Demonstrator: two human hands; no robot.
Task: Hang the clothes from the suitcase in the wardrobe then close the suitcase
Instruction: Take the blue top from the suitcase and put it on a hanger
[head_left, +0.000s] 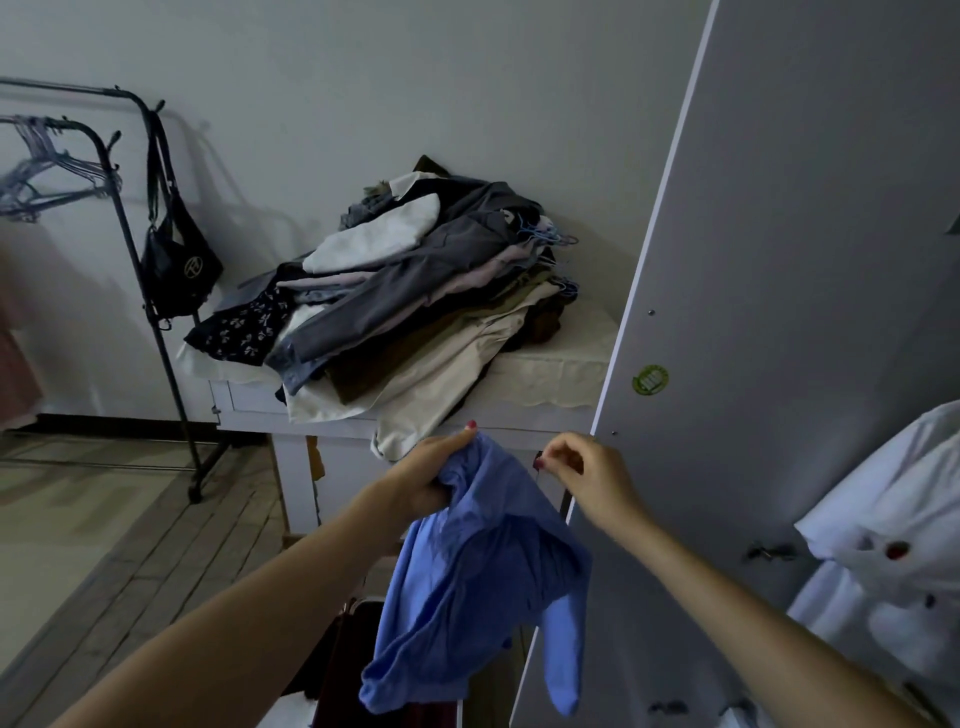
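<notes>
My left palm (423, 475) is buried in the blue shirt (483, 571), so I can't see my fingers there. What my right hand (584, 475) pinches is too thin to make out. Below my hands, dark clothes (348, 660) run off the bottom edge. The hangers (47, 176), far left, are blurred.

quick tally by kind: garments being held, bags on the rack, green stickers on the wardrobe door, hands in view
Blue garment, gripped by the left hand: 1
Black bag hanging on the rack: 1
Green sticker on the wardrobe door: 1
Hands, counting the right hand: 2
Total: 5
</notes>
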